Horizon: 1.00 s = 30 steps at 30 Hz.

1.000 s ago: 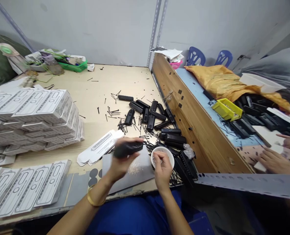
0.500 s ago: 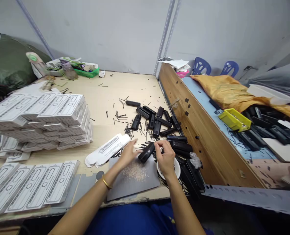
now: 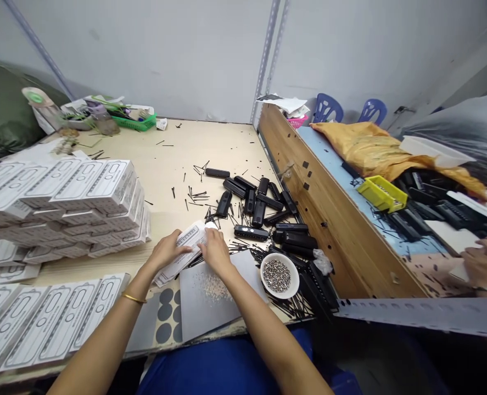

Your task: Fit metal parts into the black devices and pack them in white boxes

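Note:
A flat white printed carton (image 3: 191, 236) lies between my hands at the front middle of the table. My left hand (image 3: 167, 251) grips its left edge, thumb on top. The upper right end of the carton is in my right hand (image 3: 216, 249), whose fingers are partly hidden. Other flat cartons lie under it, mostly covered. Just beyond my right hand rests a black oblong device (image 3: 251, 232). A grey sheet (image 3: 194, 318) with small pale grains on it lies below my right forearm. To its right stands a white bowl (image 3: 295, 280) of small metal pieces.
Finished-looking white boxes (image 3: 111, 186) are piled at the left, with a row of boxes (image 3: 74, 312) in front. Black devices (image 3: 259, 211) and thin black sticks lie toward the wooden divider (image 3: 329, 208). Beyond it, another person's hand (image 3: 484, 263) is near a yellow bin (image 3: 383, 193).
The black device has left my hands and lies on the table. Both hands have moved left, onto the flat cartons. The white bowl is now uncovered.

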Tool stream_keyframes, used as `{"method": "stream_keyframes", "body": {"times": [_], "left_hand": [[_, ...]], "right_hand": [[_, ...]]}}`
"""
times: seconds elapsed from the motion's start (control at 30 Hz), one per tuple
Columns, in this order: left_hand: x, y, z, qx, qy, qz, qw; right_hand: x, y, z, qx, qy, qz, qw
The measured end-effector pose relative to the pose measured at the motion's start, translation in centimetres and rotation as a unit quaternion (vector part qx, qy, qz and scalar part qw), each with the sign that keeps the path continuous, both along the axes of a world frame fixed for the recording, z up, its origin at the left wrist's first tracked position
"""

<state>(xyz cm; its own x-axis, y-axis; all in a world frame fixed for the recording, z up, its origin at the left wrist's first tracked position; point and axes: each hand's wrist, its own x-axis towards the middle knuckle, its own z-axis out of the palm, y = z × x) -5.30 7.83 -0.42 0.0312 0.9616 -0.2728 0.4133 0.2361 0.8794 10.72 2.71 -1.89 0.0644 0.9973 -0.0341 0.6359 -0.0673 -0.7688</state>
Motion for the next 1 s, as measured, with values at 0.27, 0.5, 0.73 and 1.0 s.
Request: {"method": "stream_keyframes", "body": {"times": [0.27,0.5,0.73,1.0], "left_hand": [[-0.6,-2.7,2.6,0.047,0.144,-0.072,0.986],[2.2,-6.3,-1.5,0.067,0.203,-0.068,0.974],[2.9,-7.3,3.2,-0.188,-0.263,-0.116,0.939],[6.3,-8.5,2.4,-0.232,-0.407,-0.042,0.883]], "right_hand": [[0.6,2.8,1.8,0.016,-0.006,-0.013,1.0],[3.6,2.4,-0.5,-0.059,0.022,0.028,0.998],[6.2,0.9,2.2,0.049,0.176,0.116,0.976],[6.9,-2.4,2.2,0.073,0.354,-0.023,0.932]]}}
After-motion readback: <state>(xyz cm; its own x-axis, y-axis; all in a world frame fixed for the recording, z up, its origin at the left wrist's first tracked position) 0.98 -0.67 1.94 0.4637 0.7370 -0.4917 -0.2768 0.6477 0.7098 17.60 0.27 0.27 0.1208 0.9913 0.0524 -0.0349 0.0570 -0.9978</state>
